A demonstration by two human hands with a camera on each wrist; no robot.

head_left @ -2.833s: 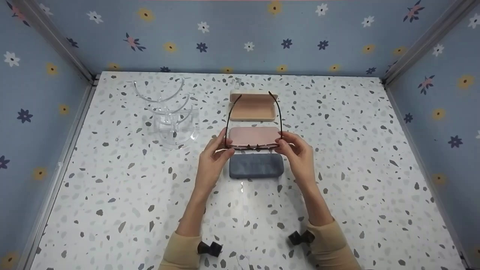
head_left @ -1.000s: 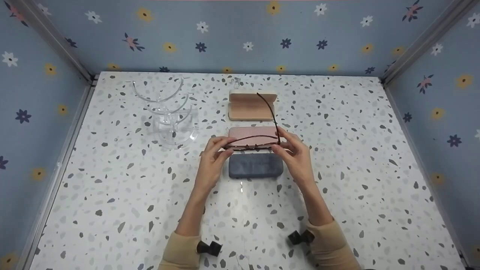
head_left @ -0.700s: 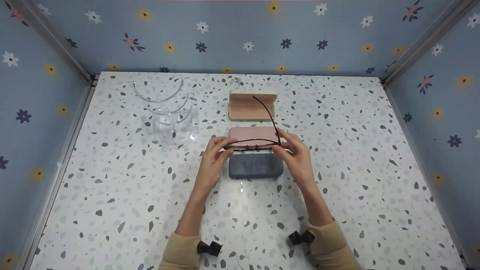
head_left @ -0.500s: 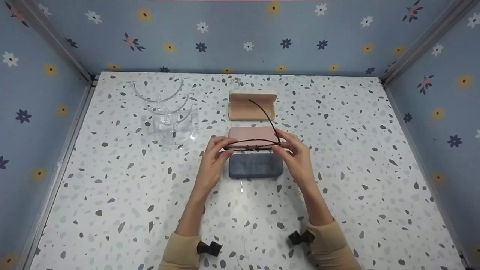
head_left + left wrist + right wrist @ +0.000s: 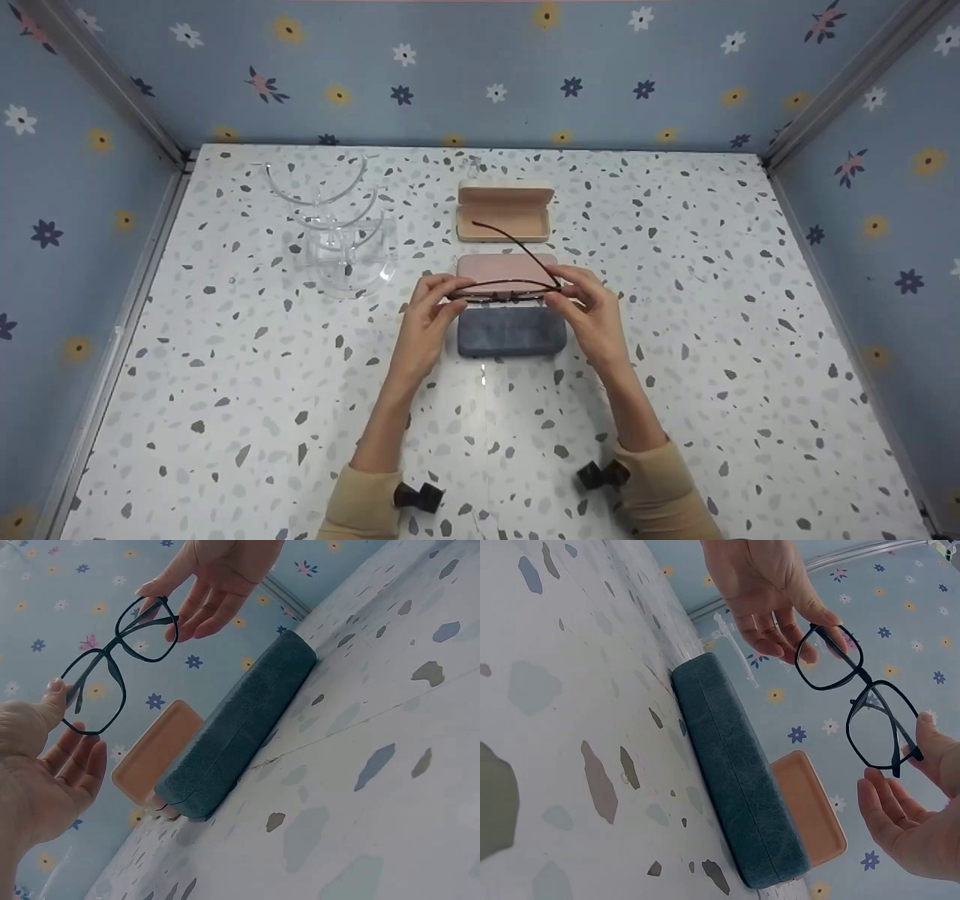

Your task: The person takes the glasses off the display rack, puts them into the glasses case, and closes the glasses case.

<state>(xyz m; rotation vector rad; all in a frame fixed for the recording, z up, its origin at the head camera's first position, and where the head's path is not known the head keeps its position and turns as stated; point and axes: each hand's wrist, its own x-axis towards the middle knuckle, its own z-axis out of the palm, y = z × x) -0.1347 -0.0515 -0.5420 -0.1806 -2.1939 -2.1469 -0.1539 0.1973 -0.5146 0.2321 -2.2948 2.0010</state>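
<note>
Dark-framed eyeglasses [image 5: 512,296] are held up between both hands, raised over the glasses cases. My left hand [image 5: 420,326] pinches their left end, where the left temple lies folded across the lenses. At the right end my right hand [image 5: 598,322] grips the frame by the hinge, its fingers against the right temple, which slants partly inward. Both lens rims show in the left wrist view, with the bridge [image 5: 112,645] between them. Beneath are a closed blue-grey glasses case [image 5: 512,331] and a closed pink case [image 5: 502,267]. Behind them a peach-lined case [image 5: 504,197] stands open.
At the back left stands a clear tiered display stand [image 5: 319,201] with curved arms. A small transparent piece [image 5: 473,166] lies behind the open case. Flower-patterned walls [image 5: 465,75] border the speckled tabletop [image 5: 750,315] at the back and sides.
Both temples pointed away at first. The left one has folded against the lenses, then the right one has swung steadily inward to the left. The hands stay almost in place.
</note>
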